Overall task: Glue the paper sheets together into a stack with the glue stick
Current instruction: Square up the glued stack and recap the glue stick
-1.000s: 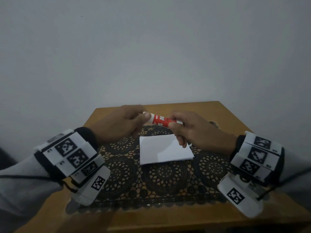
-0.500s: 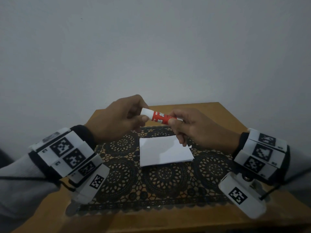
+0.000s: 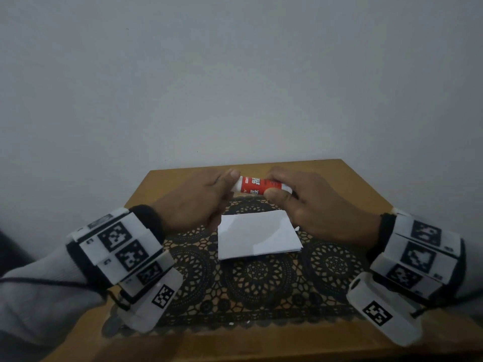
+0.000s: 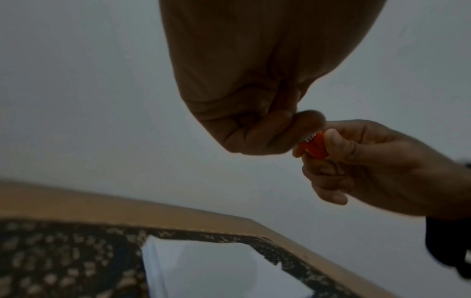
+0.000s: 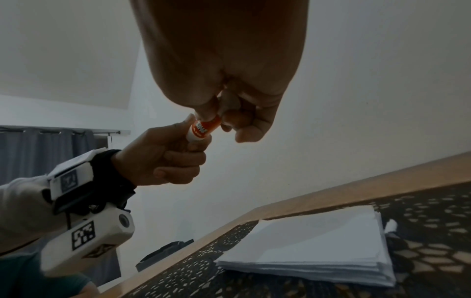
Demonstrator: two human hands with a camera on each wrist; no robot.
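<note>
- Plain pale wall (image 3: 235, 74) rises straight behind the wooden table (image 3: 339, 178); bare, a few tiny specks.
- Table top tan, far edge set against that wall.
- Dark lace-patterned mat (image 3: 261, 283) covers most of the table top.
- Left of the table: grey curtains (image 5: 38, 153) on a dark rod (image 5: 76, 132).
- Light dim, even, greyish.

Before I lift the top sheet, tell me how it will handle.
The top sheet looks thin, so it will probably flop and weigh little. The paper stack shows loose, uneven edges, so a push would likely slide sheets apart on the mat.
</note>
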